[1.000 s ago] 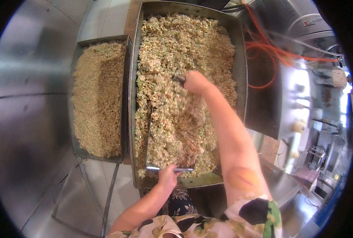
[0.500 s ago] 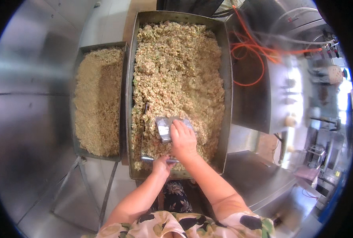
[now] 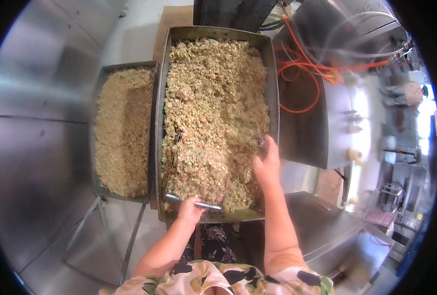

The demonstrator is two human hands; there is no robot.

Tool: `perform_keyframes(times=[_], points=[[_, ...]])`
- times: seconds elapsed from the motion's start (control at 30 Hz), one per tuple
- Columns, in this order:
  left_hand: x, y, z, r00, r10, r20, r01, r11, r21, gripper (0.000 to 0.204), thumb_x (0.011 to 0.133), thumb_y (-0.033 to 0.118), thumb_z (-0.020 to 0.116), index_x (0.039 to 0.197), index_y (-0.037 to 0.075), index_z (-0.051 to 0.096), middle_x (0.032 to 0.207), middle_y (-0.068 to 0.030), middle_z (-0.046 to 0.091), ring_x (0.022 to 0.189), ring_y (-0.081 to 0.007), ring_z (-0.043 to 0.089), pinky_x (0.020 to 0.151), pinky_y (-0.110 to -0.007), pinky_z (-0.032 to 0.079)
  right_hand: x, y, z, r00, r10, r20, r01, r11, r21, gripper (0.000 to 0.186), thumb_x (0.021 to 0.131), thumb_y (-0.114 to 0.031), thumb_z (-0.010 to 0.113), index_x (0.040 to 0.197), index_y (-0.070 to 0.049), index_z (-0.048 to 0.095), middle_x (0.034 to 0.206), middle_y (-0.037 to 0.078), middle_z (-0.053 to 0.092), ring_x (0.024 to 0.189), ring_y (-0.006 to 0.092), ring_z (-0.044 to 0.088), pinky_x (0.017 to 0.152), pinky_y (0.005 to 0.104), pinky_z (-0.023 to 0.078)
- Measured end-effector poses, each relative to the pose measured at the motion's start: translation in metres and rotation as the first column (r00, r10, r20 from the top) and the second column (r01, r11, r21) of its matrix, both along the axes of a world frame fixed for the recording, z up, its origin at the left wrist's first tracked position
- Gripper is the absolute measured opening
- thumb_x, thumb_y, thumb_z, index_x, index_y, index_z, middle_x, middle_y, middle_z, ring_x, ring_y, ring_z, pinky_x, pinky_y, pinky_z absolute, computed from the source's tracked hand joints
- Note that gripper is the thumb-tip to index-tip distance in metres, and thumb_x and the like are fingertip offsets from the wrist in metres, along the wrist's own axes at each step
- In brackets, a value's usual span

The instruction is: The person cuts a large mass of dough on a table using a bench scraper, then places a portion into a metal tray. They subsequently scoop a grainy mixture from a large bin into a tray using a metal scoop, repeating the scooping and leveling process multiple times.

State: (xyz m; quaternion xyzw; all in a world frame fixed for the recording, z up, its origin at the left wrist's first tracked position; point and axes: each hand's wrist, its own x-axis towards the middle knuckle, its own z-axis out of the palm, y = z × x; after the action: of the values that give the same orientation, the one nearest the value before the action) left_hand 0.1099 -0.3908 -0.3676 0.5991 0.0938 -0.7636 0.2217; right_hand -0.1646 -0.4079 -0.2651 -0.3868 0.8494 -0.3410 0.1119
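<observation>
A deep metal pan (image 3: pixel 273 105) in front of me holds a crumbly beige mixture (image 3: pixel 213 88) with green and reddish bits. At its near end, my left hand (image 3: pixel 190 211) grips the shiny near edge of a metal tray (image 3: pixel 207 205), which is heaped with the mixture. Only the tray's near edge and part of its dark left side show. My right hand (image 3: pixel 267 167) is closed at the pan's right side, over the mixture. It holds a metal scraper (image 3: pixel 260 141), blurred and mostly hidden by the fingers and mixture.
On the left stands a smaller pan (image 3: pixel 154 98) of similar mixture, on a metal stand (image 3: pixel 100 216). Steel panels (image 3: pixel 36 147) line the far left. An orange hose (image 3: pixel 302 69) coils over a steel cabinet (image 3: pixel 307 128) on the right. A steel table (image 3: pixel 316 221) is at lower right.
My right hand has moved right with the scraper, from above the tray to the pan's right side. More mixture lies on the tray near my left hand, which keeps its grip.
</observation>
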Motion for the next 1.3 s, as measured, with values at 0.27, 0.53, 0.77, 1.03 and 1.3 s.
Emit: perform_keyframes(times=[0.27,0.53,0.77,1.03,1.3], points=[[0.035,-0.006,0.026,0.998,-0.057,-0.002,0.057,0.995,-0.084,0.023,0.073,-0.004,0.057,0.095,-0.002,0.051,0.098,-0.0146,0.056,0.094,-0.0301,0.057,0.089,-0.047,0.049,-0.046,-0.021,-0.032,0.774,0.099,0.625,-0.075,0.995,-0.065,0.029,0.095,-0.017,0.058,0.118,-0.001,0.064,0.124,0.011,0.063,0.118,0.0228,0.056,0.099,0.0328,0.043],[0.033,-0.047,0.088,0.967,-0.241,-0.084,0.215,0.945,-0.245,0.041,0.07,-0.006,0.054,0.111,-0.004,0.052,0.109,-0.0147,0.059,0.102,-0.0298,0.059,0.091,-0.043,0.049,-0.028,-0.07,-0.01,0.472,0.143,0.87,-0.33,0.943,0.025,0.055,0.1,-0.045,0.045,0.141,-0.009,0.048,0.147,0.011,0.044,0.137,0.0258,0.037,0.112,0.038,0.028],[0.031,-0.065,0.133,0.984,-0.178,0.024,0.176,0.93,-0.323,0.058,0.069,-0.005,0.052,0.127,0.001,0.048,0.114,-0.0126,0.057,0.11,-0.0299,0.056,0.097,-0.045,0.048,-0.008,-0.026,0.022,0.286,-0.183,0.941,0.099,0.982,0.161,0.049,0.096,-0.045,0.051,0.131,-0.011,0.058,0.104,0.005,0.06,0.082,0.0185,0.052,0.066,0.0345,0.045],[0.029,-0.05,0.16,0.974,-0.225,0.012,0.176,0.726,-0.665,0.063,0.072,0.001,0.046,0.134,0.003,0.045,0.112,-0.016,0.06,0.097,-0.0327,0.065,0.081,-0.047,0.056,0.016,0.025,0.024,0.213,-0.029,0.977,0.366,0.929,-0.053,0.033,0.095,-0.033,0.059,0.115,-0.008,0.066,0.094,0.002,0.063,0.081,0.0148,0.055,0.07,0.0302,0.047],[0.045,-0.06,0.217,0.928,-0.373,0.016,0.264,0.625,-0.734,0.055,0.071,0.004,0.049,0.126,0.0,0.049,0.103,-0.0147,0.063,0.087,-0.0307,0.066,0.074,-0.045,0.057,0.035,0.05,0.053,0.22,0.15,0.964,0.539,0.804,-0.249,0.03,0.096,-0.028,0.057,0.108,-0.001,0.065,0.103,0.007,0.068,0.092,0.0187,0.063,0.083,0.0327,0.049]])
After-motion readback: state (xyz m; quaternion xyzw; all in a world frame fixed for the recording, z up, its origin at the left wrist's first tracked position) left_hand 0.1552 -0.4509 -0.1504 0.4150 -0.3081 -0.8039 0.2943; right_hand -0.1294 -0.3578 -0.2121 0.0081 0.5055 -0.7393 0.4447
